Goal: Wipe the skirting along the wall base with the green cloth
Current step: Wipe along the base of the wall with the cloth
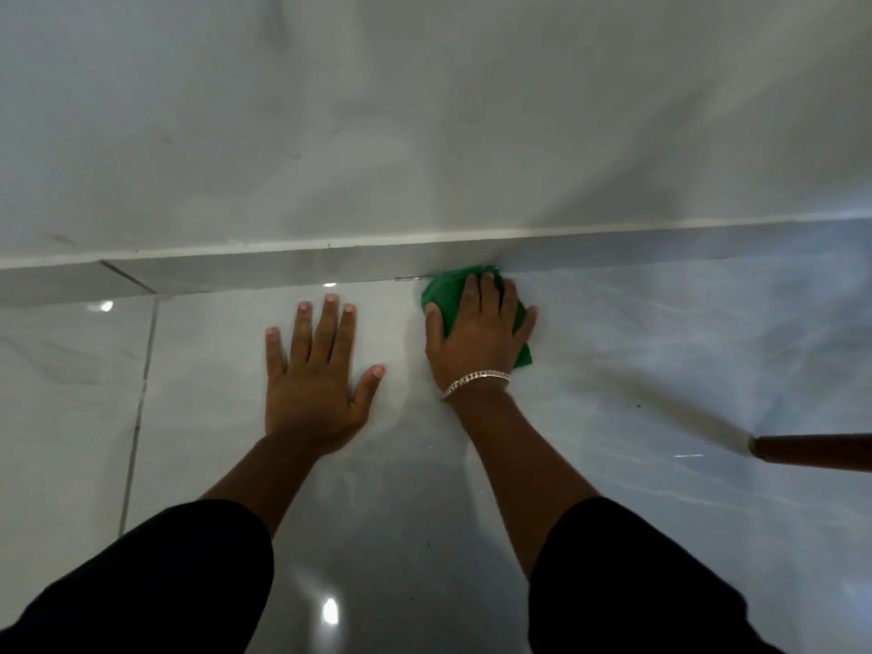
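Note:
The green cloth (441, 295) lies bunched on the glossy floor, its far edge touching the grey skirting (283, 269) that runs across the wall base. My right hand (476, 332), with a silver bracelet at the wrist, presses flat on top of the cloth, fingers pointing at the skirting; most of the cloth is hidden beneath it. My left hand (316, 370) rests flat on the floor tile just left of the cloth, fingers spread, holding nothing, fingertips a little short of the skirting.
A pale wall (424, 110) rises above the skirting. The floor (660, 346) is shiny light tile with a grout line at the left. A dark brown wooden leg or handle (816, 451) pokes in from the right edge.

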A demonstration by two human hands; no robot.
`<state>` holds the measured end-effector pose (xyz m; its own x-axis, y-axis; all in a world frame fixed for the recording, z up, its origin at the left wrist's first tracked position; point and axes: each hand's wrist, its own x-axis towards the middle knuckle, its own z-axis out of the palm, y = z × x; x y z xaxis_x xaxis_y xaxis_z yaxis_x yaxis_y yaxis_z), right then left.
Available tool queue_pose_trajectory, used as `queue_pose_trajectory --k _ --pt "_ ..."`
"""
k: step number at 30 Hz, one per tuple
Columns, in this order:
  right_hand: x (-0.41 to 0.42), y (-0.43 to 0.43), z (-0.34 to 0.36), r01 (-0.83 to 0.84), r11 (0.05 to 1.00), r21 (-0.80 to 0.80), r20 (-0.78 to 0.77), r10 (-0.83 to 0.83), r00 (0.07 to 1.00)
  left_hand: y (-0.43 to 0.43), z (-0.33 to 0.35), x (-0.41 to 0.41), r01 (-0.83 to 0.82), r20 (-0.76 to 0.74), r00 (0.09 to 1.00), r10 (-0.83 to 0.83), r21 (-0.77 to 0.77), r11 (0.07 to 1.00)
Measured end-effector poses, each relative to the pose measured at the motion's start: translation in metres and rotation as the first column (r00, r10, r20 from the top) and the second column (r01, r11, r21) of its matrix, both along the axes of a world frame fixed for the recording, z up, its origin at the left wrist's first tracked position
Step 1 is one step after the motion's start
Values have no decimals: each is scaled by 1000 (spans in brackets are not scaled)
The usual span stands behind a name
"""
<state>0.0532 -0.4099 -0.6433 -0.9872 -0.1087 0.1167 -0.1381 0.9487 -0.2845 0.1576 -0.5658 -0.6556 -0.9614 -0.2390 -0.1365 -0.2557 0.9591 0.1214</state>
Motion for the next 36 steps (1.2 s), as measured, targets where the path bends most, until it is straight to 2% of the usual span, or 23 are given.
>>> queue_pose_trajectory --k 2,6,8,11,14,16,18,20,23,27,29,32,34,36 --pt "-12 29 -3 -20 999 48 -51 23 998 -12 1 11 -4 3 1000 4 -6 1000" --pt "-44 89 -3 269 962 44 42 -271 962 -32 5 34 -74 -17 997 74 8 997" --pt "-46 81 -1 306 952 33 55 -307 950 -34 5 34 -78 -15 997 78 14 997" --pt "-26 26 -1 238 971 6 14 -238 971 -33 5 33 -74 0 997 74 16 997" --pt "9 -29 -1 28 999 -20 -18 -29 999 -35 3 33 -70 18 997 70 1 998" --pt "17 -37 -3 -123 992 -35 -16 122 992 -35 4 32 -66 25 998 66 -2 998" --pt "8 -18 -7 -159 986 -60 -70 154 985 -35 5 33 -60 26 998 60 6 998" --pt "-9 16 -11 -12 998 -66 -135 3 991 -35 6 34 -62 13 998 62 12 998" --pt "-35 56 -9 224 973 -48 -13 -225 974 -34 4 33 -66 13 998 66 6 998" --pt "-30 23 -7 276 961 -25 -54 -277 959 -34 2 32 -64 13 998 65 -8 998" --pt "-11 -12 -7 200 979 -33 -67 -202 977 -34 2 31 -65 14 998 65 -10 998" --pt "12 -53 -1 1 1000 -19 -48 -2 999 -34 3 31 -69 26 997 70 -25 997" --pt "12 -56 1 -95 995 -20 -28 95 995 -34 5 30 -66 38 997 67 -31 997" --pt "4 -36 0 -143 989 -35 -88 140 986 -34 7 31 -62 38 997 63 -23 998"
